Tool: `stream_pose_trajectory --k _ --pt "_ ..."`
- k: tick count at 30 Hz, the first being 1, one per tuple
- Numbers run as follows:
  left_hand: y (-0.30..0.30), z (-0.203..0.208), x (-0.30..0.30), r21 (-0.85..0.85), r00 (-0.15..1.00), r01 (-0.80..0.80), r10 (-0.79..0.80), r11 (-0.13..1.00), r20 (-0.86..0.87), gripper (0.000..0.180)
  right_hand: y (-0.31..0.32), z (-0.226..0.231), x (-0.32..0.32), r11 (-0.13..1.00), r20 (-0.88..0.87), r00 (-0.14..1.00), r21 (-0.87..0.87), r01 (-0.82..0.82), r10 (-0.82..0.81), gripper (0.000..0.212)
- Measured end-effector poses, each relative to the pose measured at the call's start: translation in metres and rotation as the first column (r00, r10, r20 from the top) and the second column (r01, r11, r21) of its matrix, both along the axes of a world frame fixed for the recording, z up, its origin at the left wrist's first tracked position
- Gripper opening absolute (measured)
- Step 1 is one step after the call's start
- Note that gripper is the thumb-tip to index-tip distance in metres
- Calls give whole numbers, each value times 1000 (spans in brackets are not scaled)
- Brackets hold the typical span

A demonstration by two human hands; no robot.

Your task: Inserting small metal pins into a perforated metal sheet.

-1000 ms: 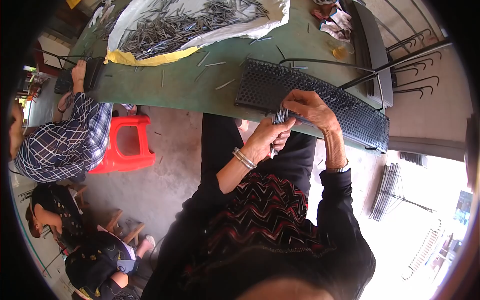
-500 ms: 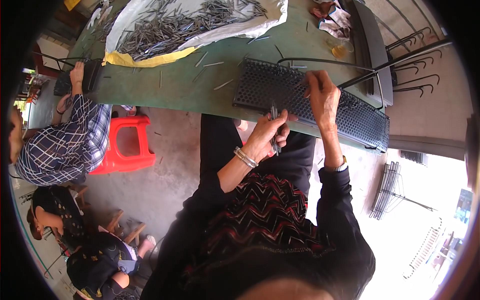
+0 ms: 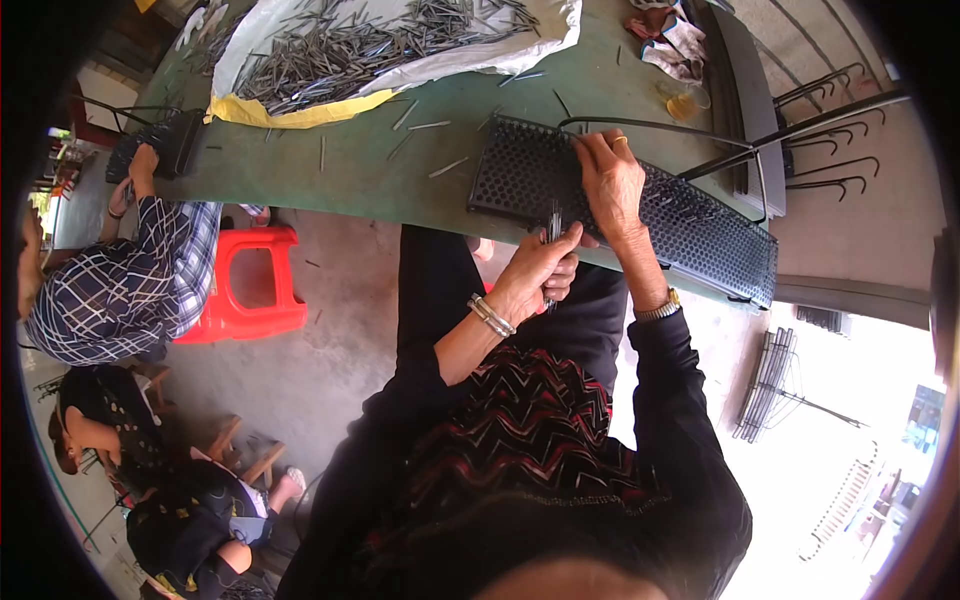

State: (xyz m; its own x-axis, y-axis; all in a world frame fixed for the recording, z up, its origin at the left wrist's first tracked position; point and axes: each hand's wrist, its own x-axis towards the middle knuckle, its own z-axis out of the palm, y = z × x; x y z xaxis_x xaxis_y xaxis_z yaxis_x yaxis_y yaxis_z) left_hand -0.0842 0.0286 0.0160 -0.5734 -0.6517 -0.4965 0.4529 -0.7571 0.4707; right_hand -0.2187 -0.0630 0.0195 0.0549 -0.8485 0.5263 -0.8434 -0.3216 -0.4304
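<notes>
Closed firmly around a small bundle of thin metal rods (image 3: pixel 554 222), the person's left hand (image 3: pixel 535 272) sits just off the near edge of the green table (image 3: pixel 270 182), the rods poking out above the fist and below it. Taking that fist as the centre of the dial, the right hand (image 3: pixel 613 185) is between one and two o'clock, bent down over a black perforated tray (image 3: pixel 515 168) with its fingertips at the mesh; they are too hidden to tell whether they pinch a rod. The tray slants along the table edge from between eleven and twelve round to three o'clock, and small dark pieces crowd its surface beyond the right hand.

At eleven o'clock, a white sack with a yellow edge (image 3: pixel 350 107) lies spread on the table under a heap of similar rods (image 3: pixel 340 62). A few loose rods (image 3: pixel 405 115) are scattered between sack and tray. Crumpled gloves (image 3: pixel 675 50) lie at one o'clock. At nine o'clock is a red plastic stool (image 3: pixel 292 285), with a co-worker in a checked top (image 3: pixel 105 280) farther out that way.
</notes>
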Motion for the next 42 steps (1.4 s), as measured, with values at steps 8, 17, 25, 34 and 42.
stream_pose_trajectory --k 8,17,25,34,42 --pt "3 -7 -2 -27 997 38 -40 999 -67 33 -3 6 -2 995 -73 996 89 -52 59 11" --pt "5 -5 2 -48 995 62 -65 997 -73 31 18 29 -17 888 185 978 429 -167 95 29" --pt "6 -7 -4 -41 996 90 -90 995 -10 31 44 45 -28 604 474 873 666 -438 110 20" --pt "1 -1 -2 22 989 -116 117 993 -92 31 46 32 -31 745 639 763 556 -370 -98 17" --pt "2 -9 -5 28 989 -140 141 990 -48 31 31 28 -22 964 398 902 258 64 -167 15"
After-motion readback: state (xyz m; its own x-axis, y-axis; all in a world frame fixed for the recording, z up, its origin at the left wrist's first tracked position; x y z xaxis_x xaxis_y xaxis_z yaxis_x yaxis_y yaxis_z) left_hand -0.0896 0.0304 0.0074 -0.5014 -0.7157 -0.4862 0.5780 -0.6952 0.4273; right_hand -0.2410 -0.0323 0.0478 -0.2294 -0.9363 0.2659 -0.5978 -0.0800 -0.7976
